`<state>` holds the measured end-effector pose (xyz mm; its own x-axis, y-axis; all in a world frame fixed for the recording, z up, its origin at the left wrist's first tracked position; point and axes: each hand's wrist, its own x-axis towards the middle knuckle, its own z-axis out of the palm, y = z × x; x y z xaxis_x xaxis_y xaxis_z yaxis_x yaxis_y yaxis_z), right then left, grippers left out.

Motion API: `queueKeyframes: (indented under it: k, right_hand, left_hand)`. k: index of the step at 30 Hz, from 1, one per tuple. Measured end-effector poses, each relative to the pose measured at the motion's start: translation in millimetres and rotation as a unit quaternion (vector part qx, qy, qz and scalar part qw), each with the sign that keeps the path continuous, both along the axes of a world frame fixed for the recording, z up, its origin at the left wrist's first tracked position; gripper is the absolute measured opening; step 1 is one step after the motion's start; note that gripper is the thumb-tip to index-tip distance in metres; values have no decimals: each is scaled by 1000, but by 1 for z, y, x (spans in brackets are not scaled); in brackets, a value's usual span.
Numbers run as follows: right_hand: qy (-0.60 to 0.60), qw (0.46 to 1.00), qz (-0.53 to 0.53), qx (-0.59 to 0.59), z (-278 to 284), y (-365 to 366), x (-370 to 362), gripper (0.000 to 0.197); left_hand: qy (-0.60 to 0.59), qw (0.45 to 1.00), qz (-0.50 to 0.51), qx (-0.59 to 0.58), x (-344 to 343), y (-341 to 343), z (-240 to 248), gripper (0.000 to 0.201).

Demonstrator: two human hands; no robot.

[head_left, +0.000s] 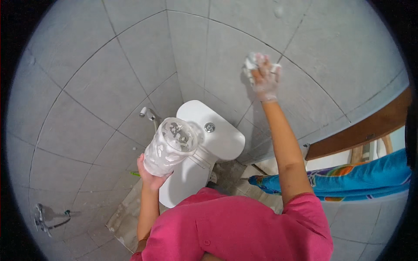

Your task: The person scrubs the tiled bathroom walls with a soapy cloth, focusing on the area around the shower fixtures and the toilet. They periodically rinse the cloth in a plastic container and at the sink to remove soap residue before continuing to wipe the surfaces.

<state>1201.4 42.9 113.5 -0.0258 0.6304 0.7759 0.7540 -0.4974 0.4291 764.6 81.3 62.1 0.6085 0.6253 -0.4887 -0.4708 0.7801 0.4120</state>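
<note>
My left hand (pixel 152 177) is wrapped round the lower part of a clear plastic jar (pixel 162 154), whose open mouth points up. White foam clings to its inner and outer walls. Up at the far right, my right hand (pixel 266 85) presses a crumpled white sudsy cloth (pixel 250 64) against the grey tiled wall (pixel 226 48). Suds coat the fingers and the wrist, and the hand is slightly blurred. The jar is held above a white toilet (pixel 185 185) with its lid down, beside the cistern (pixel 226 139).
A round flush button (pixel 210 127) sits on the cistern top. On the left wall are a bidet sprayer (pixel 143 112) and a tap (pixel 41 219). A blue patterned towel (pixel 365 176) hangs at the right, under a brown wooden frame (pixel 361 126). Beside the toilet lies tiled floor (pixel 130 213).
</note>
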Motion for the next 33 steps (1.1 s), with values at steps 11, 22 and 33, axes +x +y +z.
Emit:
queueKeyframes:
  k: [11, 22, 33]
  right_hand:
    - [617, 759, 114, -175, -209, 18, -87, 35]
    - [441, 865, 174, -163, -219, -21, -115, 50]
    - [443, 835, 194, -263, -231, 141, -166, 53]
  left_hand:
    - [30, 990, 136, -35, -42, -18, 3, 61]
    - [59, 974, 213, -46, -34, -5, -5, 62]
    - [58, 954, 287, -59, -12, -14, -2, 65]
